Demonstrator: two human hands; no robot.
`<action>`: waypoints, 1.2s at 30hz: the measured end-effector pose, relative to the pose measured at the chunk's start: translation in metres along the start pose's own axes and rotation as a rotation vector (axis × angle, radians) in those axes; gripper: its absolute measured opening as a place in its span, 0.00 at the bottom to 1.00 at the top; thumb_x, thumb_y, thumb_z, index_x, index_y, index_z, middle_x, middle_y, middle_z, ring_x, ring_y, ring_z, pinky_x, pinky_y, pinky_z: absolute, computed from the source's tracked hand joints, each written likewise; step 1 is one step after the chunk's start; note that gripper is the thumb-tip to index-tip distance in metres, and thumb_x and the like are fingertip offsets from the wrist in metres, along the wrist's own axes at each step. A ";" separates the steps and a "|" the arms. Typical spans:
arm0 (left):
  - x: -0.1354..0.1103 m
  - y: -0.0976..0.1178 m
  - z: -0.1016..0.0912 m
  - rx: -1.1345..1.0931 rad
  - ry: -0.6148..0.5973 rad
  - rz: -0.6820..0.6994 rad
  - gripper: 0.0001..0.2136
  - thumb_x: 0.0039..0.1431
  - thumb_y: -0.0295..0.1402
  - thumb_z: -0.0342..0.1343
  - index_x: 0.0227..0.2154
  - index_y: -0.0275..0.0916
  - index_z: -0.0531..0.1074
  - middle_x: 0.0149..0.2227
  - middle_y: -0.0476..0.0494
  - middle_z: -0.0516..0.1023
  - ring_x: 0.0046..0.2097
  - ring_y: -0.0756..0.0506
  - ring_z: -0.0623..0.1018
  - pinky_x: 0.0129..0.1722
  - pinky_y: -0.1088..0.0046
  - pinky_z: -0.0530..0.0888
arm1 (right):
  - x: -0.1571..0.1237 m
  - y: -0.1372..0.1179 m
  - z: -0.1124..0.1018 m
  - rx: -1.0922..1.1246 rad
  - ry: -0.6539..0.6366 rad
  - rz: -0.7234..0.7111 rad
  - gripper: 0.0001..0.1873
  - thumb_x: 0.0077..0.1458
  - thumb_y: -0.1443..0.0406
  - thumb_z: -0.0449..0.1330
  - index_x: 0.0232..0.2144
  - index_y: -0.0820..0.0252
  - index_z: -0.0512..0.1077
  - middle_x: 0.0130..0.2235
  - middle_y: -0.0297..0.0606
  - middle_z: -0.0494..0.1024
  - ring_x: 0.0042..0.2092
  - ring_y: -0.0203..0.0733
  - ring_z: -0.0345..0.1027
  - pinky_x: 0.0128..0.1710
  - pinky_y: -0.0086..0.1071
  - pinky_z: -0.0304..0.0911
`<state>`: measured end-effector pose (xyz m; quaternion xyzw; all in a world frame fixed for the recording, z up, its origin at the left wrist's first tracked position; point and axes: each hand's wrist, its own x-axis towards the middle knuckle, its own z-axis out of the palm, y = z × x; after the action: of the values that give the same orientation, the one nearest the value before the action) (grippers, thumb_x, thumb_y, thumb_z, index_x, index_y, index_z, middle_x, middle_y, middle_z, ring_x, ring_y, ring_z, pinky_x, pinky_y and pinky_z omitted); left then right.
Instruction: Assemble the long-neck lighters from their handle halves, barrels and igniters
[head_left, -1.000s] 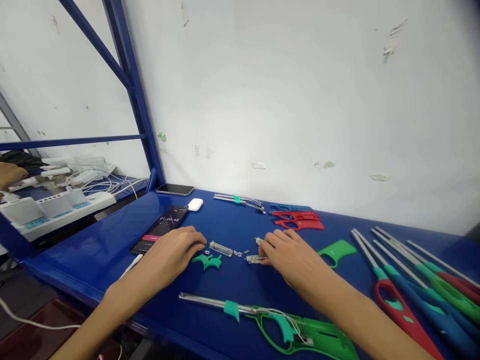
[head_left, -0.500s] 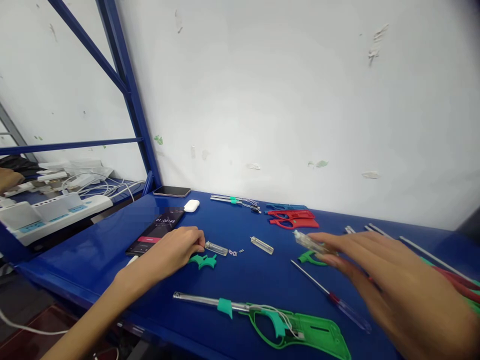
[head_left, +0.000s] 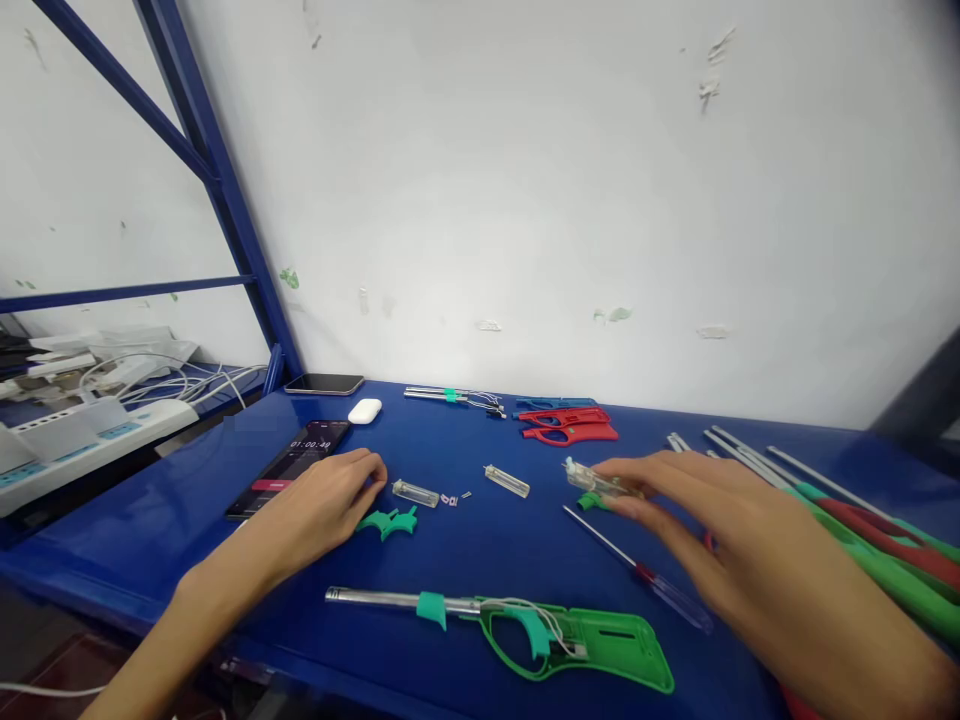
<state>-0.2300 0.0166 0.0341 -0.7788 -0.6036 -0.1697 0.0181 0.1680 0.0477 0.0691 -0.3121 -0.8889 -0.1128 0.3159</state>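
Observation:
My right hand (head_left: 697,510) pinches a clear lighter fuel tank (head_left: 592,478) between thumb and fingers, its pale valve end pointing left. A green plastic part (head_left: 591,500) lies partly behind that tank. On the left, my left hand (head_left: 330,500) rests on the table with its fingers curled; whatever they hold, if anything, is hidden. Just right of those fingertips lies another clear tank (head_left: 415,493), with teal triggers (head_left: 388,522) below it. A third tank (head_left: 506,481) lies between my hands. In front is an opened green lighter body (head_left: 619,645) with a metal tube (head_left: 375,597) and wires.
A screwdriver (head_left: 667,592) lies by my right hand. Red lighter shells (head_left: 574,432) and metal tubes with wires (head_left: 450,396) lie at the back. More lighters (head_left: 885,535) are at right. A phone with a timer (head_left: 292,465) and a white case (head_left: 365,411) are left.
The view has shifted slightly, so most things appear a little further left. My right hand still holds its fuel tank, and my left hand stays curled beside the other tank.

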 end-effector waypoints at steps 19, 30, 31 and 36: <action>0.015 0.090 -0.040 -0.528 0.448 -0.033 0.09 0.70 0.36 0.57 0.41 0.43 0.83 0.38 0.46 0.83 0.35 0.47 0.79 0.34 0.72 0.76 | 0.006 -0.016 0.013 0.103 0.076 0.074 0.17 0.74 0.55 0.52 0.53 0.47 0.78 0.46 0.34 0.88 0.42 0.46 0.84 0.38 0.38 0.79; 0.020 0.127 -0.020 -0.829 0.380 -0.050 0.08 0.67 0.37 0.62 0.37 0.40 0.82 0.27 0.48 0.84 0.27 0.49 0.82 0.25 0.78 0.77 | 0.004 -0.019 0.023 0.120 -0.020 0.053 0.11 0.71 0.57 0.59 0.52 0.42 0.75 0.46 0.31 0.86 0.41 0.45 0.82 0.37 0.38 0.78; 0.020 0.129 -0.020 -0.875 0.361 -0.045 0.08 0.67 0.37 0.62 0.36 0.39 0.82 0.27 0.48 0.84 0.27 0.49 0.82 0.26 0.78 0.77 | 0.004 -0.020 0.023 0.127 -0.020 0.048 0.10 0.71 0.57 0.59 0.52 0.43 0.75 0.46 0.31 0.86 0.41 0.45 0.82 0.38 0.38 0.77; 0.019 0.132 -0.019 -1.053 0.298 -0.049 0.06 0.64 0.36 0.65 0.35 0.40 0.83 0.29 0.46 0.84 0.30 0.49 0.82 0.29 0.78 0.78 | 0.006 -0.022 0.021 0.155 -0.022 0.051 0.08 0.71 0.57 0.59 0.49 0.44 0.76 0.44 0.31 0.85 0.40 0.44 0.81 0.38 0.37 0.77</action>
<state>-0.1056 -0.0055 0.0805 -0.6358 -0.4460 -0.5578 -0.2927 0.1404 0.0410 0.0567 -0.3106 -0.8902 -0.0320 0.3319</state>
